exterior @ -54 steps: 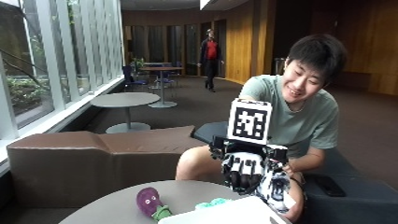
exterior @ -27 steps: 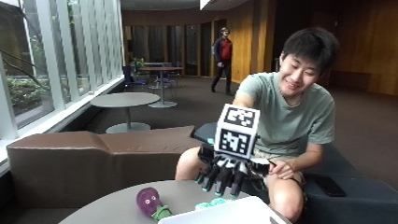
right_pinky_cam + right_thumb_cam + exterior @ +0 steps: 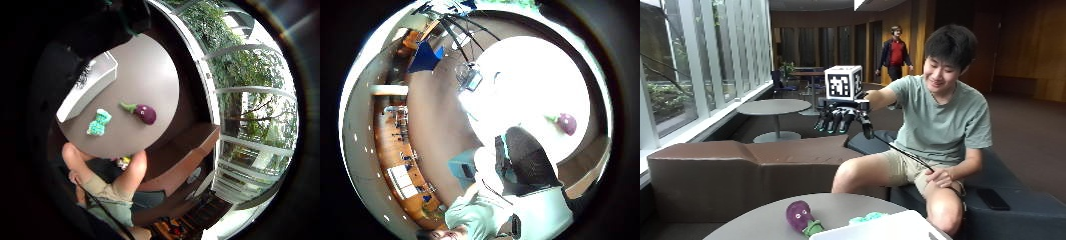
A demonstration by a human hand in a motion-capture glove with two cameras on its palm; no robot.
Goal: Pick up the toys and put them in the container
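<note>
The gloved right hand hangs high above the counter, fingers loosely spread, holding nothing; the purple eggplant toy and green toy lie beside the white container

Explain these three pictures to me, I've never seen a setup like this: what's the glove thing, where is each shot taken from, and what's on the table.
No machine here: a seated person wears a black gloved right hand raised above a round table, its fingers hanging relaxed, holding nothing. One picture comes from a camera beside the table. The two round pictures come from cameras on the glove's palm, looking down. On the table lie a purple eggplant toy, a teal toy and a white container. The bare hand rests on the person's thigh.
</note>
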